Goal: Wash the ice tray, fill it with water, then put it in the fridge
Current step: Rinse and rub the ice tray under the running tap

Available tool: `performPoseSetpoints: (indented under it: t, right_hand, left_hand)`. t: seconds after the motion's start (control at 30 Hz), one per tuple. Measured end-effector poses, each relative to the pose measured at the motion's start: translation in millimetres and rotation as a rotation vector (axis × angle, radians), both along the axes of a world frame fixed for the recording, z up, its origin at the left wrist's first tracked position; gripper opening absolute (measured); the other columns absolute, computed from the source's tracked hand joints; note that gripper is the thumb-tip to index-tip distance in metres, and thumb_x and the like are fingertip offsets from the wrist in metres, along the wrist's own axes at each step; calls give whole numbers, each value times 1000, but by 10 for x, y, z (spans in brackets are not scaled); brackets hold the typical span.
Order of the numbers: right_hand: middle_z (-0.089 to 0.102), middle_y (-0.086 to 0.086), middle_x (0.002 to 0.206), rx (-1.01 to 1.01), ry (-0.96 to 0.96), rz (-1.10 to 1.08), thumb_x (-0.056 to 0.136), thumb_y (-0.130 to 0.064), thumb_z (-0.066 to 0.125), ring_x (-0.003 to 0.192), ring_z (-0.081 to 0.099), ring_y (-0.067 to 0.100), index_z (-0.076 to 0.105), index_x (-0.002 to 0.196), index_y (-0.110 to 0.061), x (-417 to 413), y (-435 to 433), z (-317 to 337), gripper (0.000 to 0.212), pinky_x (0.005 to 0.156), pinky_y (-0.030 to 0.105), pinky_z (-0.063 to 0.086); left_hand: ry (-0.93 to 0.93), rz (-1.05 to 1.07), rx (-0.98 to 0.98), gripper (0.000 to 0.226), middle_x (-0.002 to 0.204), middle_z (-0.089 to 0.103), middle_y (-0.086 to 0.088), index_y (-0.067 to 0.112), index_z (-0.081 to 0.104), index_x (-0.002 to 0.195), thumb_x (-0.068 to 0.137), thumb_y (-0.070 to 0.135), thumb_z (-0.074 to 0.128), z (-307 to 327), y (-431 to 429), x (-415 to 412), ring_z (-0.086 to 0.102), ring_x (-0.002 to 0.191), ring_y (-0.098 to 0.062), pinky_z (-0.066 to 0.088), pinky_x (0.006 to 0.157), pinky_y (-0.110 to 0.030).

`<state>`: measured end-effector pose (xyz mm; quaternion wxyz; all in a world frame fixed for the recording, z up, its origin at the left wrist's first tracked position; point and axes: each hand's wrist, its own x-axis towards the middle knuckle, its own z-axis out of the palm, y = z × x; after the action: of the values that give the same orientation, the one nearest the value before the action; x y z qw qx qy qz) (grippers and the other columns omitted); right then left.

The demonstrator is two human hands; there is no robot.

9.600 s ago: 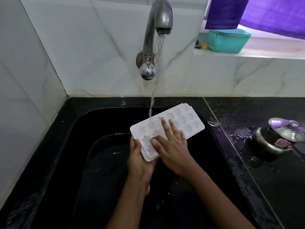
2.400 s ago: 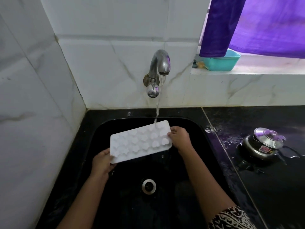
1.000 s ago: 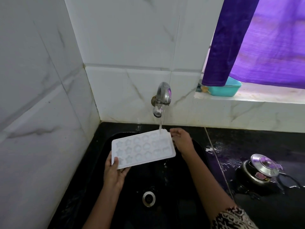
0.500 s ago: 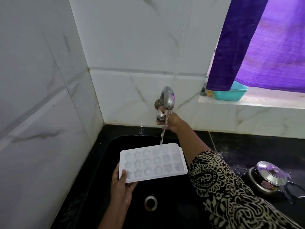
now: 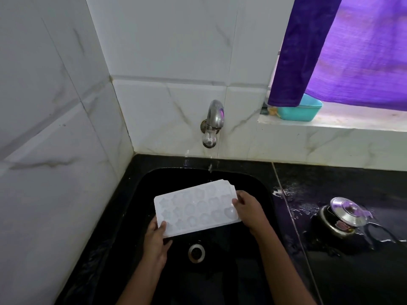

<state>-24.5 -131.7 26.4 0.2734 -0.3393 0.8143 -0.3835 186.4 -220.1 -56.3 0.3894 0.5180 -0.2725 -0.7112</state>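
Both hands hold ice tray (image 5: 196, 208) over sink (image 5: 259, 190), cavities up.
L hand (image 5: 156, 241) grips near-left corner, thumb on top, fingers clamped under rim; R hand (image 5: 247, 209) pinches right short edge, fingers shut on it. Tray w/ far-right end tilted up, below tap (image 5: 212, 123); a few drops fall. Drain (image 5: 196, 253) under tray. Wet bench (image 5: 352, 271) on right w/ steel pot & lid (image 5: 343, 217); teal tub (image 5: 299, 111) on sill.

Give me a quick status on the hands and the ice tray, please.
Left hand and right hand grip ice tray ends. Tray over sink, cavities up. Tap only dripping.
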Motion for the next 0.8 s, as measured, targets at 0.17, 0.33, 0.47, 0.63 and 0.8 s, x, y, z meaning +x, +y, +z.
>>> performPoseSetpoints:
  t: [0.17, 0.33, 0.47, 0.63, 0.8]
  right_hand:
    - [65, -2, 110, -155, 173, 12, 93, -10, 54, 96, 56, 8, 62, 123, -20, -38, 242, 64, 32, 78, 14, 40]
    - [58, -10, 125, -437, 203, 10, 88, 0, 60, 113, 53, 5, 66, 105, -35, -83, 390, 124, 39, 92, 8, 37]
    - [48, -7, 139, -473, -171, -112, 91, -5, 58, 125, 47, 7, 67, 113, -25, -28, 403, 114, 31, 101, 16, 37]
    - [55, 9, 134, -635, -836, -288, 97, -8, 37, 123, 52, 21, 49, 133, -6, 13, 421, 174, 38, 107, 38, 38]
    - [50, 7, 138, -407, -667, -287, 95, -31, 54, 120, 54, 24, 28, 147, -15, -35, 427, -100, 60, 100, 44, 45]
  left_hand:
    - [6, -169, 96, 52, 118, 66, -16, 9, 60, 123, 98, 49, 39, 182, 58, -89, 61, 101, -26, 45, 80, -37]
    - [114, -247, 225, 92, 121, 63, -12, 12, 53, 130, 84, 81, 13, 169, -80, -24, 51, 123, -28, 10, 117, -45]
    - [134, -119, 186, 20, 68, 73, -1, 17, 60, 101, 101, 25, 41, 418, -100, -72, 60, 85, -20, 35, 102, -37]
    - [58, -143, -115, 25, 93, 73, -9, 4, 64, 104, 94, -4, 43, 542, -156, -10, 64, 85, -20, 53, 69, -25]
    - [-21, -270, -338, 44, 112, 66, 8, 35, 42, 136, 102, 7, 40, 512, -141, 138, 65, 102, -14, 52, 81, -29]
